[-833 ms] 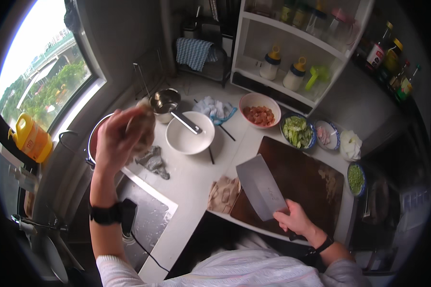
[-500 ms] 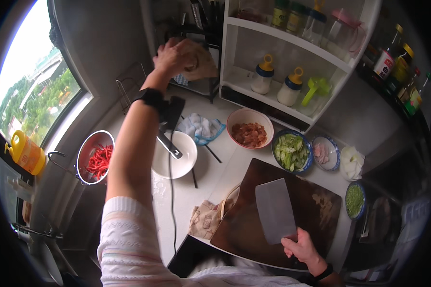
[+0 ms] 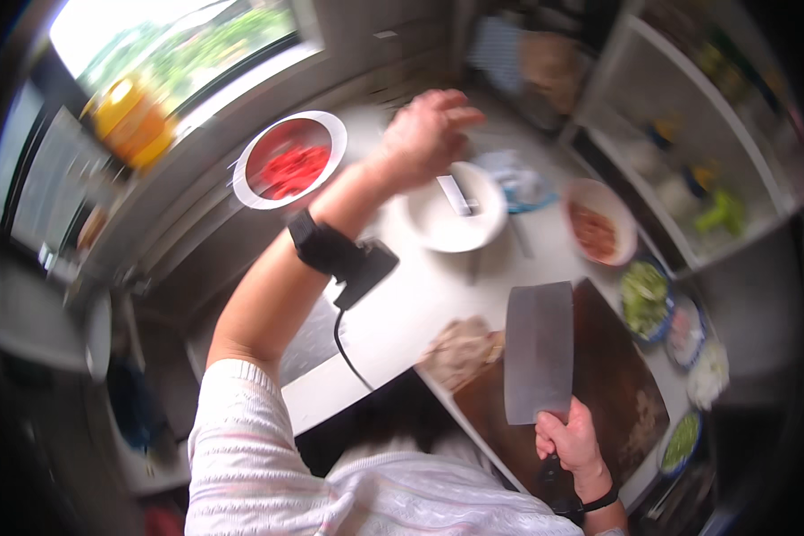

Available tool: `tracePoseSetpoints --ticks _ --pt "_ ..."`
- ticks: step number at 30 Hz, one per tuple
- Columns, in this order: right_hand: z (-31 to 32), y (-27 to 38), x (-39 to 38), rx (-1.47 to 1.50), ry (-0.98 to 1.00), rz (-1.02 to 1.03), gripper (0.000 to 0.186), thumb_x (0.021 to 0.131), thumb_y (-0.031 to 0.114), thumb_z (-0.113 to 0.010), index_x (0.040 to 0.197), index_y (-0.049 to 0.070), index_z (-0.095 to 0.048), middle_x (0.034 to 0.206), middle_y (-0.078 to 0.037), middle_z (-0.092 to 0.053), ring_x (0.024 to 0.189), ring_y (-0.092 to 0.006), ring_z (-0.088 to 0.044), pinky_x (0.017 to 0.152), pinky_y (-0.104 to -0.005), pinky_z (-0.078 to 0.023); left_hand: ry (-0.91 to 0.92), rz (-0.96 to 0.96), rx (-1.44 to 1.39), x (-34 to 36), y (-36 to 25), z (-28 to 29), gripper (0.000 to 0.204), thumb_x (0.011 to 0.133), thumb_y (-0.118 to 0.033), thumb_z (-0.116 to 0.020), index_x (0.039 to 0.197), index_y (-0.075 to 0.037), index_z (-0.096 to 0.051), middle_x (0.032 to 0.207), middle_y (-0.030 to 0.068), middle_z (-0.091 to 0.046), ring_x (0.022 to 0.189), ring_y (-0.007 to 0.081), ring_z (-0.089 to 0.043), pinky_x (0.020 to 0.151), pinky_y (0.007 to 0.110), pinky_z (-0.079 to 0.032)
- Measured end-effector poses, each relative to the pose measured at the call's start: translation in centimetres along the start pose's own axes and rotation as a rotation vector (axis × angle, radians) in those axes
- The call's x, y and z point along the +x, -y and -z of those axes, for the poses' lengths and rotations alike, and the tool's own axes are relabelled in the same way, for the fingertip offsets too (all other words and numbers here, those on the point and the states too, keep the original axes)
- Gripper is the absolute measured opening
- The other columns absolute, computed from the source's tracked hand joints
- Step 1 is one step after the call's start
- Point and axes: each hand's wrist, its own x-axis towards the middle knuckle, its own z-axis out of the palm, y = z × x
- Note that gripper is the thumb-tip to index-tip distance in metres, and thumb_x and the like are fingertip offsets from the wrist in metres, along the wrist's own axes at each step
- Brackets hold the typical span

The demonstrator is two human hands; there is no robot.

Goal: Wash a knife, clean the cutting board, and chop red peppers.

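Observation:
My right hand (image 3: 570, 438) grips a cleaver (image 3: 539, 353) by its dark handle, its broad blade upright over the brown cutting board (image 3: 598, 384). My left hand (image 3: 426, 138) is raised above the counter with its fingers partly stretched and blurred; nothing shows in it. Just below that hand is a white bowl (image 3: 473, 237), with a pale-edged utensil handle (image 3: 456, 195) reaching over it. To the left of my left hand, a white-rimmed bowl (image 3: 335, 143) holds red peppers (image 3: 295, 170). Beside the board's left corner lies a crumpled beige cloth (image 3: 460, 351).
A bowl of cut meat (image 3: 594, 232), chopped green vegetables (image 3: 643, 295) and several small dishes line the board's far right side. Behind stands a white shelf (image 3: 732, 116). A blue-white cloth (image 3: 518, 181), a brown cloth-like item (image 3: 549, 62) and a yellow jug (image 3: 134, 125) are also around.
My left hand has let go of the brown cloth-like item near the rack and come back toward the white bowl. The view has swung left. My right hand still holds the cleaver.

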Motion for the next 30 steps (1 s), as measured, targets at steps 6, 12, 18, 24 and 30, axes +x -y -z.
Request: tracePoseSetpoints --ticks 6,12,18,24,30 --pt "-11.3 0.6 4.4 -0.193 0.38 -0.221 0.017 0.092 0.008 -0.049 0.108 0.002 -0.046 0.066 -0.004 -0.046 0.045 -0.009 -0.043 0.043 -0.0268 -0.044 0.18 0.457 0.134 -27.0 5.2 11.3 0.038 0.079 -0.005 -0.059 0.117 -0.01 -0.056 0.128 0.0166 -0.047 0.121 0.0339 -0.043 0.101 0.041 -0.038" --pt "-28.0 -3.2 8.8 -0.314 0.645 -0.457 0.009 0.09 0.008 -0.048 0.096 0.004 -0.044 0.064 -0.002 -0.044 0.046 -0.0089 -0.044 0.041 -0.0271 -0.043 0.119 0.905 0.301 -50.0 12.4 25.8 0.046 0.08 -0.011 -0.057 0.124 -0.002 -0.049 0.127 0.0162 -0.049 0.12 0.0309 -0.045 0.103 0.035 -0.036" --pt "-43.6 -8.0 12.1 -0.307 0.627 -0.54 0.01 0.086 0.006 -0.05 0.093 0.005 -0.044 0.065 -0.002 -0.046 0.045 -0.0093 -0.044 0.039 -0.0282 -0.043 -0.126 0.785 0.135 -52.0 22.9 33.1 0.049 0.08 -0.017 -0.056 0.126 -0.001 -0.048 0.115 0.023 -0.057 0.11 0.0351 -0.053 0.095 0.037 -0.041" --pt "-52.6 -11.5 14.8 -0.065 0.537 -0.607 0.008 0.088 0.005 -0.049 0.089 0.007 -0.042 0.068 -0.001 -0.046 0.049 -0.0079 -0.043 0.043 -0.0271 -0.042 0.273 0.957 0.249 -47.4 28.8 33.9 0.055 0.085 -0.02 -0.054 0.13 0.006 -0.037 0.125 0.0232 -0.05 0.119 0.0294 -0.046 0.099 0.031 -0.036" --pt "-56.6 -12.6 18.1 0.062 0.504 -0.64 0.008 0.088 0.005 -0.048 0.087 0.005 -0.04 0.067 -0.002 -0.047 0.05 -0.0096 -0.045 0.044 -0.0302 -0.044 0.265 0.89 0.082 -45.2 28.2 31.6 0.056 0.083 -0.017 -0.05 0.133 0.003 -0.037 0.116 0.0254 -0.056 0.109 0.0332 -0.055 0.093 0.035 -0.042"
